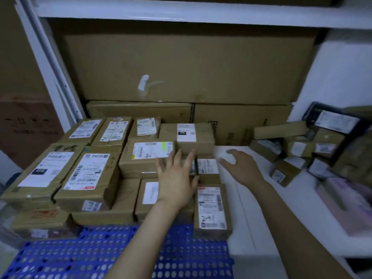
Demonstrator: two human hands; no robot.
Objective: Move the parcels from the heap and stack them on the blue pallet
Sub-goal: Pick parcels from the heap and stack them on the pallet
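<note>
Several brown cardboard parcels with white labels stand stacked on the blue perforated pallet. My left hand is spread open over the stack's right side, its fingertips at the parcel with a green-marked label and the small box behind it. My right hand hovers open to the right, over the white floor beside a small parcel. A labelled parcel marked 2-41 stands at the pallet's right edge. The heap of parcels lies at the right.
Large flat cartons lean against the back under a white shelf, with a white upright at the left. A black-wrapped packet tops the heap. Pale bagged goods lie at the right edge.
</note>
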